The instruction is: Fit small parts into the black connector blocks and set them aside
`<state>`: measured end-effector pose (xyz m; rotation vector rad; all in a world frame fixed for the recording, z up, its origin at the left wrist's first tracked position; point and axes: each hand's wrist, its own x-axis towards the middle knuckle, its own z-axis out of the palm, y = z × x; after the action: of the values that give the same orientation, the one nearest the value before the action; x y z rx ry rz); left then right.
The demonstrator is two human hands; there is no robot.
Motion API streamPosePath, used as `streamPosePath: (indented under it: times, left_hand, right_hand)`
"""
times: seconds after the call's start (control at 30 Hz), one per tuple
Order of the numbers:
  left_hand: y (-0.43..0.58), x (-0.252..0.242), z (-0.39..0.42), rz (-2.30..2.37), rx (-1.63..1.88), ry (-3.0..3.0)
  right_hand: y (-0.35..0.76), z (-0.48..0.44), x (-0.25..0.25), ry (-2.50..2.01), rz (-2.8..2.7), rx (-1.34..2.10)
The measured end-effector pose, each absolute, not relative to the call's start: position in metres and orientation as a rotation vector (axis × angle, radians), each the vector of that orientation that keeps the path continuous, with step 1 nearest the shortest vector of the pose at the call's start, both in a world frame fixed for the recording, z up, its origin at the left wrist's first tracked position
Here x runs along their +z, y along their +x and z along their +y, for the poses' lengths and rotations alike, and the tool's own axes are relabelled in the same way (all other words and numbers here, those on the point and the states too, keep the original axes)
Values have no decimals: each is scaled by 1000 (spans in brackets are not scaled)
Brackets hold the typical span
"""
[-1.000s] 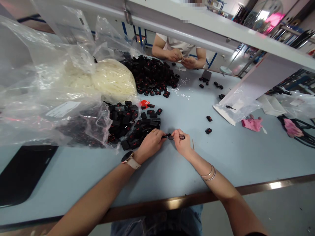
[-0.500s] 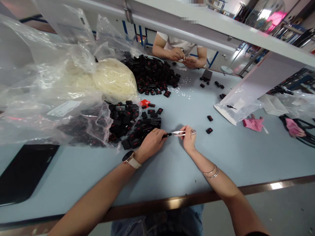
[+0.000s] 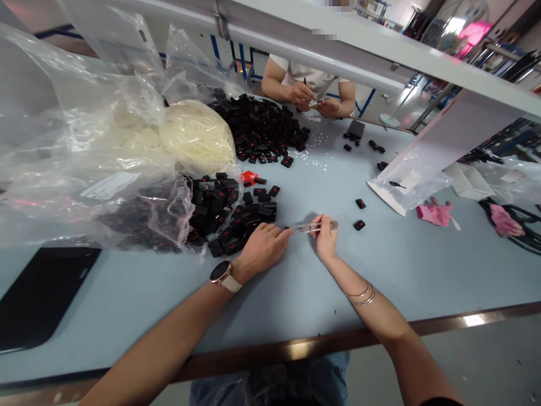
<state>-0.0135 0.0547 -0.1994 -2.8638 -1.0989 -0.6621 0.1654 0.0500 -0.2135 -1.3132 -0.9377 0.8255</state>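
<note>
My right hand is closed around a pair of metal thread snips, whose blades point left and stand a little apart. My left hand is closed at the blade tips, fingers pinched on a small black plastic part that is mostly hidden behind them. Only a dark edge of that part shows at the fingertips. Close beyond my left hand lies a pile of black plastic parts with red marks, spilling from a clear plastic bag.
A bag of cream-coloured pieces and a larger black heap lie behind. Two loose black parts sit right of my hands. A co-worker's hands work across the table. A black tray is at left, pink gloves at right.
My left fingers have shifted slightly right and over the black part, which showed more before. The snips have turned a little in my right hand. The co-worker's hand has moved.
</note>
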Motion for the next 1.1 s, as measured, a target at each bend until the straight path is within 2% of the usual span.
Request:
streamPosePath:
  times: [0.37, 0.53, 0.97, 1.1]
  left_hand:
    - [-22, -198, 57, -1442, -758, -2430]
    - [-19, -197, 57, -1563, -686, -2345]
    - [-20, -208, 60, -1020, -664, -2845]
    - [-21, -210, 60, -941, -592, -2924]
  right_hand:
    - [166, 51, -213, -1327, -955, 866]
    - [167, 51, -216, -1304, -953, 873]
    - [165, 47, -209, -1360, -978, 879]
    - [169, 48, -208, -1394, -1065, 707]
